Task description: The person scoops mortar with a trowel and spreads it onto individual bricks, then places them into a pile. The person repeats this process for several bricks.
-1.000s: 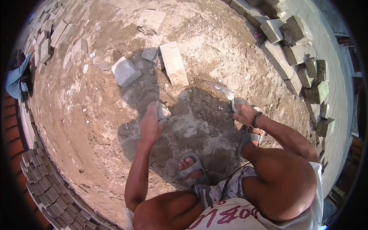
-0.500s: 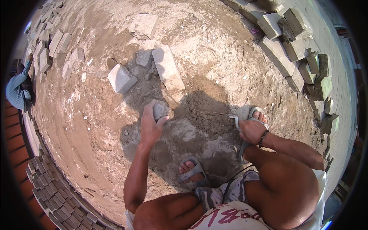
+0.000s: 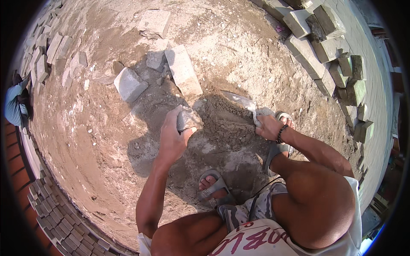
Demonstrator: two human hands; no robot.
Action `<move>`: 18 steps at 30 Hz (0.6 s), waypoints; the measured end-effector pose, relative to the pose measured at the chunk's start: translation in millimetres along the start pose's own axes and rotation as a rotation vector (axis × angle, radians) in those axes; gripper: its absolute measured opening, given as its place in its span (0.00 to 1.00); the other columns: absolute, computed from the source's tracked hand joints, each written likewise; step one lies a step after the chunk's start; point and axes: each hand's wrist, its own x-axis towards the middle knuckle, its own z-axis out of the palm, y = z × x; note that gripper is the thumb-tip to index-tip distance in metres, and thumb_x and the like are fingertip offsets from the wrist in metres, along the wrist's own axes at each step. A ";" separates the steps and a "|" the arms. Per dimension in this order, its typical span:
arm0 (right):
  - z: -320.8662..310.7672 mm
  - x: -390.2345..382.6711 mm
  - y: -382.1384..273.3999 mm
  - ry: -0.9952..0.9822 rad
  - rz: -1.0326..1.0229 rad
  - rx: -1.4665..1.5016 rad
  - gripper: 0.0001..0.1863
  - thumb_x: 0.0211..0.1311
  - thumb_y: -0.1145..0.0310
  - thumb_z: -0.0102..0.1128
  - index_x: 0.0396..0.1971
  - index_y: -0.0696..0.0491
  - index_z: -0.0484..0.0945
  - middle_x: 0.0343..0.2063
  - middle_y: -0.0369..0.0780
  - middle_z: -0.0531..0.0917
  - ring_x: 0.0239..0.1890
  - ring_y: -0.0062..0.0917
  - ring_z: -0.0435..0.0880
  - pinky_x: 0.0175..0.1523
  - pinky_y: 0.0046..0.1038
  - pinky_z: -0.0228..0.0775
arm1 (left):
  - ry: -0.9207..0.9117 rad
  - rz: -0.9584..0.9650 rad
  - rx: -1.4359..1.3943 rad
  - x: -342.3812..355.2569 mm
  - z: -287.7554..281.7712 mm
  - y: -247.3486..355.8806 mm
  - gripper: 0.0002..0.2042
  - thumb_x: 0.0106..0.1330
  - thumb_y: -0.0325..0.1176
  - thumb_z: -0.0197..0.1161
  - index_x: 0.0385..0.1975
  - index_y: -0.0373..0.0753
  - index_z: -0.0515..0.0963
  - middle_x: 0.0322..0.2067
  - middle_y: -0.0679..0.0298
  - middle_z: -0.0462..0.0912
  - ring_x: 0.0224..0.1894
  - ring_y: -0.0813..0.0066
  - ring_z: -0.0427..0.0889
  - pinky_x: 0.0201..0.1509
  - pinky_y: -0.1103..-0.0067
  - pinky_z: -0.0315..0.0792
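My left hand (image 3: pixel 174 134) grips a rough grey chunk of broken stone (image 3: pixel 187 117), just left of a patch of loose, darker soil (image 3: pixel 218 121). My right hand (image 3: pixel 268 127) is closed round the pale handle of a trowel (image 3: pixel 238 99), whose blade lies at the upper edge of that soil. Just beyond my hands lie a long pale paving block (image 3: pixel 181 70), a squarish block (image 3: pixel 130 84) and a smaller broken piece (image 3: pixel 156 59).
Stacked paving blocks (image 3: pixel 326 49) line the right, beside a paved surface (image 3: pixel 376 128). More blocks (image 3: pixel 54 49) lie at the upper left, near a crouching person in a blue top (image 3: pixel 16 106). At the lower left are piled pavers (image 3: pixel 62 213) beside reddish tiles (image 3: pixel 17 170).
My left hand has shifted right and up with the chunk. The trowel, in my right hand, has moved down and back up over the soil. The view has shifted slightly.
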 end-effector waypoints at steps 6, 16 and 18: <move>5.8 -18.9 14.8 -0.041 -0.027 -0.109 0.16 0.56 0.62 0.58 0.36 0.61 0.73 0.27 0.54 0.83 0.36 0.51 0.83 0.45 0.47 0.74 | 0.019 0.054 0.057 -0.5 -6.2 7.5 0.32 0.55 0.27 0.69 0.62 0.33 0.66 0.54 0.48 0.75 0.56 0.52 0.75 0.61 0.67 0.67; -37.7 -30.0 10.4 0.058 -0.038 -0.076 0.15 0.55 0.65 0.58 0.39 0.59 0.73 0.30 0.55 0.83 0.37 0.48 0.84 0.45 0.47 0.74 | -0.053 0.023 0.059 -5.6 2.0 9.9 0.33 0.54 0.28 0.70 0.62 0.34 0.66 0.55 0.50 0.75 0.58 0.55 0.75 0.62 0.70 0.67; -48.9 -4.9 6.2 0.085 0.014 0.086 0.15 0.56 0.64 0.58 0.39 0.59 0.73 0.33 0.56 0.82 0.39 0.48 0.83 0.46 0.47 0.74 | -0.043 0.040 0.054 -4.2 5.9 3.8 0.33 0.54 0.28 0.71 0.62 0.34 0.67 0.54 0.50 0.76 0.57 0.55 0.76 0.61 0.70 0.67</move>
